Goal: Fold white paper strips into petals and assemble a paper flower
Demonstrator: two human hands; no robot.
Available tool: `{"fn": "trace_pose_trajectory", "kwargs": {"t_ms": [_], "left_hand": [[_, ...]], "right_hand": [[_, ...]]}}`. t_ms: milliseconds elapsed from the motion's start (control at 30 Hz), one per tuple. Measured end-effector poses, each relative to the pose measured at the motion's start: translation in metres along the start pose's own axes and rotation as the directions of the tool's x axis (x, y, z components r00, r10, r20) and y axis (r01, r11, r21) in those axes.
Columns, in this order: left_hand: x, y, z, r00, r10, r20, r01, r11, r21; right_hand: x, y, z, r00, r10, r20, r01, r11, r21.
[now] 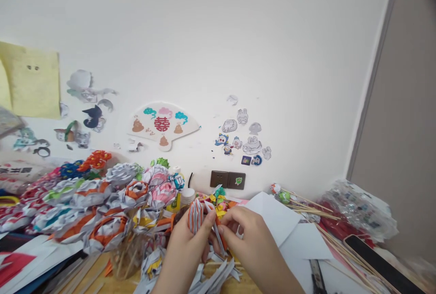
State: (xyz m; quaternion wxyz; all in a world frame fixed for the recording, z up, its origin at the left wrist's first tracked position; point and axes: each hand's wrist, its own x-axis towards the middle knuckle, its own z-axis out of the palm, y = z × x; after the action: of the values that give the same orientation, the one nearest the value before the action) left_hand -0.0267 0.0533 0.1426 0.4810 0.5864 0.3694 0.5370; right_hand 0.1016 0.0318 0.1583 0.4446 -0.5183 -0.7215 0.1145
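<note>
Low at the frame's centre, above the desk, a striped paper piece is pinched between the fingers of the left hand and right hand; a red 囍 is printed on the wall fan.

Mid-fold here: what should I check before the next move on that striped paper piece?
1. Left hand cups the striped paper piece: ok.
2. Right hand pinches its edge: ok.
3. Whole piece visible: not ok, fingers hide its lower part.
4. Loose paper strips lie just below the hands: ok.
5. Wooden skewers lie apart from the right hand: ok.
6. Paper flowers touching the left hand: cannot tell.
</note>
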Motion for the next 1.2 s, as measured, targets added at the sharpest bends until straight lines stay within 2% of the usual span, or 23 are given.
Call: {"fn": "trace_pose_trajectory", "kwargs": {"t_ms": [100, 233, 333, 467, 567, 667, 867, 1033, 1200], "left_hand": [[-0.002, 0.007, -0.005, 1.000, -0.002, -0.030, 0.001, 1.000, -0.003], [-0.006, 0.023, -0.017, 0.982, 0.035, -0.184, -0.027, 0.999, 0.045], [-0.008, 0.033, -0.026, 0.973, 0.066, -0.223, -0.055, 0.997, 0.052], [-0.009, 0.036, -0.033, 0.957, 0.089, -0.276, -0.066, 0.994, 0.092], [-0.010, 0.035, -0.034, 0.949, 0.098, -0.299, -0.071, 0.993, 0.099], [-0.010, 0.036, -0.035, 0.952, 0.103, -0.287, -0.079, 0.992, 0.096], [-0.010, 0.039, -0.035, 0.948, 0.122, -0.293, -0.098, 0.991, 0.096], [-0.008, 0.034, -0.039, 0.953, 0.124, -0.277, -0.097, 0.989, 0.108], [-0.006, 0.031, -0.041, 0.953, 0.122, -0.276, -0.065, 0.976, 0.207]], "right_hand": [[-0.001, 0.000, -0.002, 0.999, -0.012, -0.035, 0.013, 1.000, 0.021], [0.006, 0.011, -0.008, 0.996, 0.023, -0.089, -0.024, 1.000, -0.006], [0.018, 0.032, -0.003, 0.991, 0.095, -0.098, -0.107, 0.986, -0.129], [0.034, 0.067, 0.016, 0.977, 0.191, -0.094, -0.210, 0.938, -0.277], [0.040, 0.087, 0.030, 0.960, 0.267, -0.083, -0.279, 0.899, -0.338], [0.042, 0.099, 0.033, 0.945, 0.315, -0.091, -0.326, 0.874, -0.360], [0.045, 0.116, 0.014, 0.916, 0.385, -0.110, -0.395, 0.821, -0.412], [0.042, 0.134, -0.001, 0.893, 0.451, -0.014, -0.405, 0.788, -0.464], [0.035, 0.147, 0.007, 0.880, 0.448, 0.158, -0.320, 0.805, -0.500]]}}
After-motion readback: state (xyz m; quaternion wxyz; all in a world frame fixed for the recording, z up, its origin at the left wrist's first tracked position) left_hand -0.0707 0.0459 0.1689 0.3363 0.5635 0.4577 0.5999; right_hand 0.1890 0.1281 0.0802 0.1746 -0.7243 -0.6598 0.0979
